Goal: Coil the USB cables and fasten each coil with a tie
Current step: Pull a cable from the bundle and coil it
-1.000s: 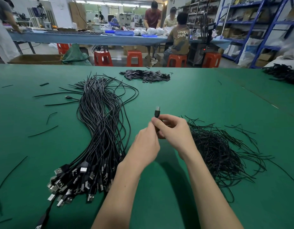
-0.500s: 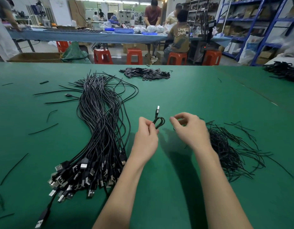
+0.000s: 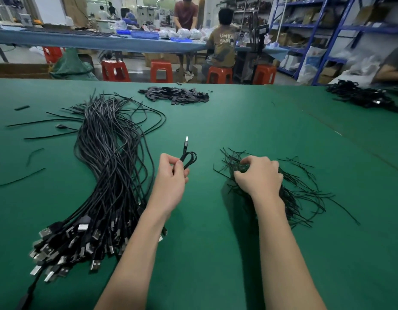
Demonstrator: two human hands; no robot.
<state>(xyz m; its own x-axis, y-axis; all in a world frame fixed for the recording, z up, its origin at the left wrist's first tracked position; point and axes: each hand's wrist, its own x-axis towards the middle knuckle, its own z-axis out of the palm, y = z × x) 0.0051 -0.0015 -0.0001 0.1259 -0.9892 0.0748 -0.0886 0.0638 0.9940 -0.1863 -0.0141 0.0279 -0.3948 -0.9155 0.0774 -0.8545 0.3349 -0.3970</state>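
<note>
Just above the middle of the frame, the left hand [image 3: 171, 175] pinches a small coil [image 3: 188, 159] of thin, glossy black cable, its metal plug pointing up. The coil looks wound but not yet fastened. To the right, the right hand [image 3: 259, 175] curls its fingers into a heap of ties [image 3: 301, 193], wiry black strips on the green desk [image 3: 238, 121]; whether one is gripped cannot be told. Next, one tie must be drawn free and wrapped around the coil. Uncoiled cables [image 3: 108, 166] lie bundled at left.

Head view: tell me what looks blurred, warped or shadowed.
Head view: wide-angle lens bows the green table edge; background shelves are soft; both hands, left and right, stay fairly sharp, with soft shadows beside the forearms; no harsh glare.
</note>
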